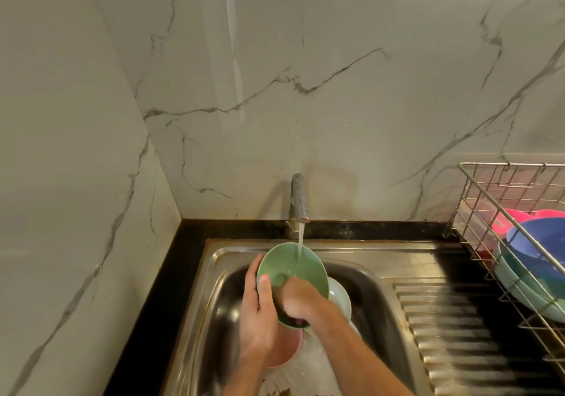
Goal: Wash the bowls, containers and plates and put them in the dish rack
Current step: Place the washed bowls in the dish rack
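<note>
**Rinsing of a green bowl under the running tap**

Head view. Green bowl [290, 276] is held tilted over the sink [360, 261], its hollow turned toward the person, and the water stream [300, 244] from the tap [298, 200] lands inside it. Left hand [260, 313] grips the bowl's near-left rim, thumb lying over the edge and fingers curled behind. Right hand [298, 301] is inside the bowl with its fingers bent against the wall; it is blurred, so whether it holds a sponge cannot be told. Below the bowl lie a pink bowl [282, 356] and a pale plate [339, 296], apparently unwashed. Dish rack [477, 212] at right holds a blue bowl [538, 242] among other coloured dishes.

To do this step well, the bowl probably should be turned under the stream so water reaches every part of the wall, with the left grip kept firm on the wet rim.
</note>
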